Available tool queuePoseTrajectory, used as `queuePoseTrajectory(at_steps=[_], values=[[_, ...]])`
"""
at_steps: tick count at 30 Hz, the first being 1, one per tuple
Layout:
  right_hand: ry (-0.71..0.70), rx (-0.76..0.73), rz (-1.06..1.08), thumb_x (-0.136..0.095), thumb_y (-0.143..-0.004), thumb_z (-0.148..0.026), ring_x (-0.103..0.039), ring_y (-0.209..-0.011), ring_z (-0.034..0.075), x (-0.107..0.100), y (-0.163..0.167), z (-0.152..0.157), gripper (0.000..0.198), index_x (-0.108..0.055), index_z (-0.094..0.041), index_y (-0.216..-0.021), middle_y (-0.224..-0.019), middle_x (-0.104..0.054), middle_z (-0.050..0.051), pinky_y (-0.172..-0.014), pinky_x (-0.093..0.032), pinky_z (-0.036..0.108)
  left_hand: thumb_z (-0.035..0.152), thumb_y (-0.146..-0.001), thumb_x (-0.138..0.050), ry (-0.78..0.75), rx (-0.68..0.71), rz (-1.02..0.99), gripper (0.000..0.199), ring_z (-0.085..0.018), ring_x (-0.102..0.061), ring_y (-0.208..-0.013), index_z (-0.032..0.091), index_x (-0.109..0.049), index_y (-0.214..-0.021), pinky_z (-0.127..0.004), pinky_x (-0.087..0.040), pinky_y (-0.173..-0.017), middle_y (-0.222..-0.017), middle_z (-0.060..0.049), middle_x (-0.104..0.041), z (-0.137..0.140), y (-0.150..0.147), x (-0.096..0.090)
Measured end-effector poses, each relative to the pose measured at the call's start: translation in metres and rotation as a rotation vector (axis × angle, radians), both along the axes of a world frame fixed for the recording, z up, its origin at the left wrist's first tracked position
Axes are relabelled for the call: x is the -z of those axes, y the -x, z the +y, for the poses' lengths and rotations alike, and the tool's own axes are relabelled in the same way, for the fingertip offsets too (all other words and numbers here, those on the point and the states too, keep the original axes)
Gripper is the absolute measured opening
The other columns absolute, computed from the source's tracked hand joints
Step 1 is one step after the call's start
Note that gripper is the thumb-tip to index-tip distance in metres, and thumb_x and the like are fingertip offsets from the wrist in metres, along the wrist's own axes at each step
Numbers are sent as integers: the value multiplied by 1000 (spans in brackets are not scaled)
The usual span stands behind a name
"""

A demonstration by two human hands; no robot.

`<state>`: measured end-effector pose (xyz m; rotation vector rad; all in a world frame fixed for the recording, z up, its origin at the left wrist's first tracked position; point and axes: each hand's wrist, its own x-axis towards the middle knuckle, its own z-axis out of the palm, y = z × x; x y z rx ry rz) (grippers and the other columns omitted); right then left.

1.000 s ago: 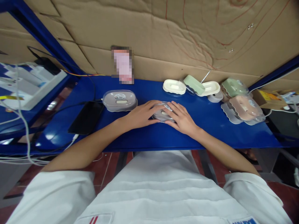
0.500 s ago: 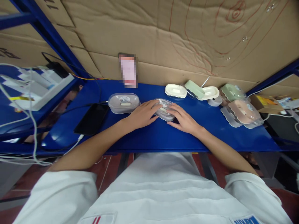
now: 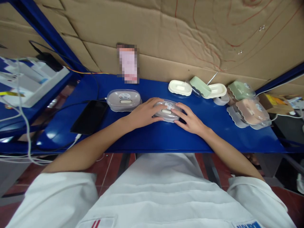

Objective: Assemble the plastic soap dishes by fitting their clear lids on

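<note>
On the blue table in front of me lies a small oval soap box point(image 3: 169, 116) with a clear lid, a round label and a pale oval piece on top. My left hand point(image 3: 145, 114) grips its left side, thumb at the near edge and fingers over the lid. Around the right side, my right hand point(image 3: 191, 121) holds it, one finger reaching across the lid. A similar lidded soap box point(image 3: 133, 106) rests left of my left hand, apart from it.
A dark phone point(image 3: 90, 117) with a cable lies at left; a blurred-out screen point(image 3: 128, 65) leans on the cardboard wall. Behind right are a cream tray point(image 3: 180, 87), a green tray point(image 3: 200, 86) and stacked pink and green boxes point(image 3: 253, 110). White cables point(image 3: 23, 117) hang at far left.
The soap box between my hands now sits level across, where it was slanted before. My right hand has shifted slightly right, and the camera view has moved a little.
</note>
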<state>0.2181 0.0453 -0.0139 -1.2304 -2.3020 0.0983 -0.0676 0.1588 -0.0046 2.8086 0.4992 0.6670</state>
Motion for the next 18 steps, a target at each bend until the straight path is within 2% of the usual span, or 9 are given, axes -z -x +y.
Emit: queuePoseTrajectory(at_steps=[3, 10, 14, 18], values=[[7, -36, -30, -51, -112, -43, -34, -164, 32, 1, 1, 1, 57, -44, -32, -167, -173, -42, 10, -132, -38, 61, 36, -98, -77, -64, -14, 26, 49, -37, -52, -147, 21, -62, -143, -59, -52, -118, -154, -19, -56, 0, 0, -1], [32, -30, -52, -48, -113, -42, -27, -167, 31, 3, -1, 3, 59, -39, -31, -170, -176, -37, 7, -133, -35, 63, 43, -95, -80, -190, -92, 79, 49, -40, -62, -129, 15, -65, -133, -54, -61, -100, -139, -22, -64, -8, -3, -6], [32, -40, -47, -46, -113, -40, -24, -168, 30, 4, -2, 3, 60, -35, -30, -172, -178, -34, 8, -134, -32, 63, 42, -96, -78, -261, -99, 78, 50, -40, -63, -128, 11, -63, -132, -52, -60, -102, -134, -24, -66, -13, -6, -4], [41, -39, -61, -44, -114, -38, -21, -168, 30, 4, -3, 4, 61, -31, -30, -173, -179, -31, 7, -134, -31, 63, 41, -99, -74, -281, -104, 80, 42, -40, -62, -130, 14, -65, -130, -53, -58, -105, -135, -24, -65, -16, -8, -1]])
